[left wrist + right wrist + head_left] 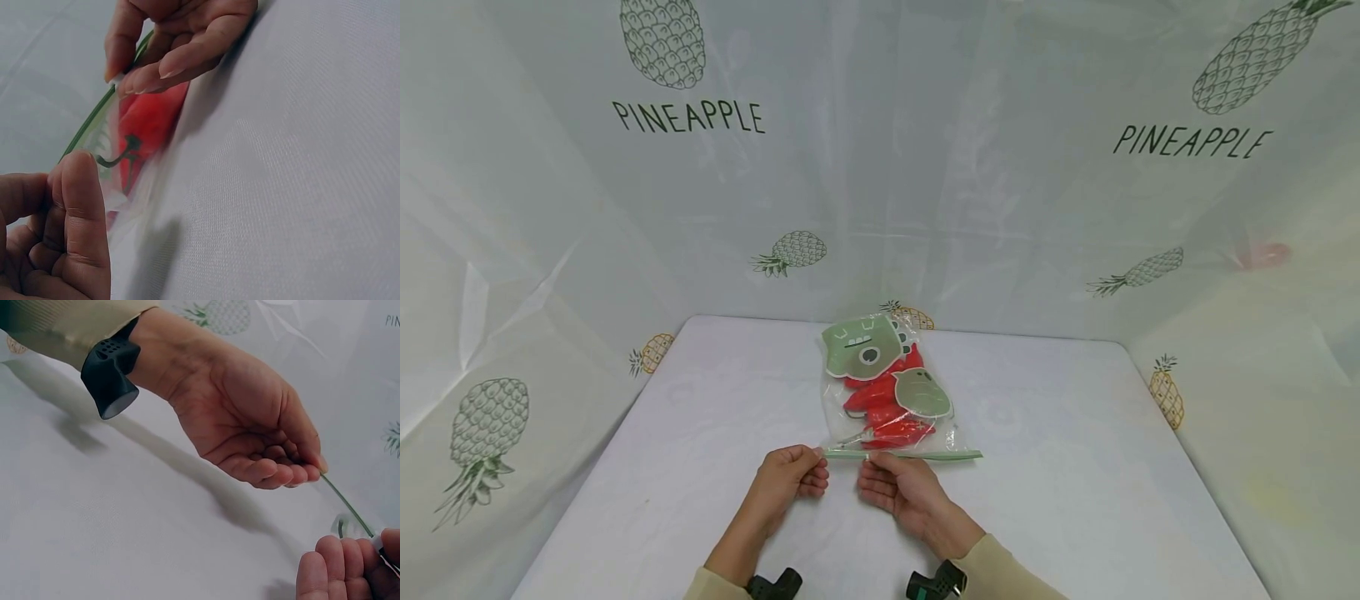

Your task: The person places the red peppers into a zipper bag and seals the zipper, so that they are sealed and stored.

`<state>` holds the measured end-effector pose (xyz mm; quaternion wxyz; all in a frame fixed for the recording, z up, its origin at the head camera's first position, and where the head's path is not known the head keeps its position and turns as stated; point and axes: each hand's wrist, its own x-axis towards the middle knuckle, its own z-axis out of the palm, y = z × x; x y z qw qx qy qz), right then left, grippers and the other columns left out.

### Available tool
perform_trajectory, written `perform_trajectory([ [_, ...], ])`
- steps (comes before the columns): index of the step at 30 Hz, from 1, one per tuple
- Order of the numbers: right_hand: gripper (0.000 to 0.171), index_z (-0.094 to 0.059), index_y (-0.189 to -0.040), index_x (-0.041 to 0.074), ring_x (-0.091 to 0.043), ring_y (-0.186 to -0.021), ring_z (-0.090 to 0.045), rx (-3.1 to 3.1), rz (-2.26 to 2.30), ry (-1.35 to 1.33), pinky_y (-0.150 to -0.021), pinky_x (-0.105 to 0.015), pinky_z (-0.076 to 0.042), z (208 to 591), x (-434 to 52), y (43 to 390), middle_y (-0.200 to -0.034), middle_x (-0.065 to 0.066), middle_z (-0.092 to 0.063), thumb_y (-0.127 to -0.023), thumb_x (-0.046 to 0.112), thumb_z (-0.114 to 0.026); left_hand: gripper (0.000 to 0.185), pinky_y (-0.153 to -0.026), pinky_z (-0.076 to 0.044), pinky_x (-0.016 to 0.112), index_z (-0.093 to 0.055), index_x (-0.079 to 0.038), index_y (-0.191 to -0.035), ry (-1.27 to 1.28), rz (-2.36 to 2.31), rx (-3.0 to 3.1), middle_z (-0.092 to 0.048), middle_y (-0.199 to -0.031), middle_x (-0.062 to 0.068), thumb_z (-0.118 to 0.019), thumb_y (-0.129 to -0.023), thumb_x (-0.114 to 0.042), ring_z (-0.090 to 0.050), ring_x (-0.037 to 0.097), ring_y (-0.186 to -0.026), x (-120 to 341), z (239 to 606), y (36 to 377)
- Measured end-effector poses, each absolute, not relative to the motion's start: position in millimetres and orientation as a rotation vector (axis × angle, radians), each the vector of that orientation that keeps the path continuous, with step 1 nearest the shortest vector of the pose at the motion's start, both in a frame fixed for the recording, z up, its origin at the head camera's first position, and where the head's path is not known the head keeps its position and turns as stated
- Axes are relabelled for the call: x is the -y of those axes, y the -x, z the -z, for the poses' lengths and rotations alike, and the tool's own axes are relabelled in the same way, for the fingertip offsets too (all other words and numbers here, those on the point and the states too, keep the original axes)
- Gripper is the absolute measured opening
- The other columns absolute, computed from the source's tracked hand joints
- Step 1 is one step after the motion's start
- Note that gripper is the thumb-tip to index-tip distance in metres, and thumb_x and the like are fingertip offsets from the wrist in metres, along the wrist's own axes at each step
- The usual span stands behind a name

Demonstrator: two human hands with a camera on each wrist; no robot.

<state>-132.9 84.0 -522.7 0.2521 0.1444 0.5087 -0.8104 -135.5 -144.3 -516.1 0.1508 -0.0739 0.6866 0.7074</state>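
A clear zip bag (837, 408) with green cartoon faces printed on it lies on the table, holding several red peppers (891, 408). Its green zip strip (943, 456) faces me along the near edge. My left hand (787, 479) pinches the strip's left end between thumb and forefinger. A short way to its right, my right hand (906, 492) pinches the strip at a small white slider (377, 542). Between the two hands the strip runs straight, as the right wrist view shows. In the left wrist view a pepper's green stem (131, 144) shows through the plastic.
The white table (1060, 467) has rounded far corners. A pale curtain (955, 167) printed with pineapples hangs behind it and along both sides. Black wrist cameras (775, 585) sit on both wrists, below tan sleeves (1007, 571).
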Motion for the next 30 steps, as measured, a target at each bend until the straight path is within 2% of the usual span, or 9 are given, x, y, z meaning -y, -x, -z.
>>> perform_trajectory([
  [17, 0.024, -0.074, -0.108, 0.000, -0.018, -0.090, -0.079, -1.368, 2.229, -0.379, -0.087, -0.037, -0.064, 526.4, -94.0, 132.4, -0.098, -0.008, -0.080, -0.103, 0.023, -0.068, 0.033, -0.065, -0.061, 0.025, -0.066, 0.016, -0.104, 0.219, -2.032, -1.966, -0.070, -0.078, 0.005, -0.063, -0.106, -0.017, -0.069, 0.013, -0.069, 145.4, 516.0, 135.7],
  [30, 0.026, -0.073, -0.109, 0.000, -0.019, -0.092, -0.079, -1.383, 2.225, -0.411, -0.090, -0.038, -0.063, 525.1, -101.3, 132.8, -0.099, -0.009, -0.080, -0.103, 0.024, -0.068, 0.033, -0.065, -0.062, 0.025, -0.066, 0.015, -0.105, 0.221, -2.028, -1.971, -0.070, -0.078, 0.005, -0.062, -0.107, -0.017, -0.070, 0.013, -0.069, 146.8, 517.8, 136.9],
])
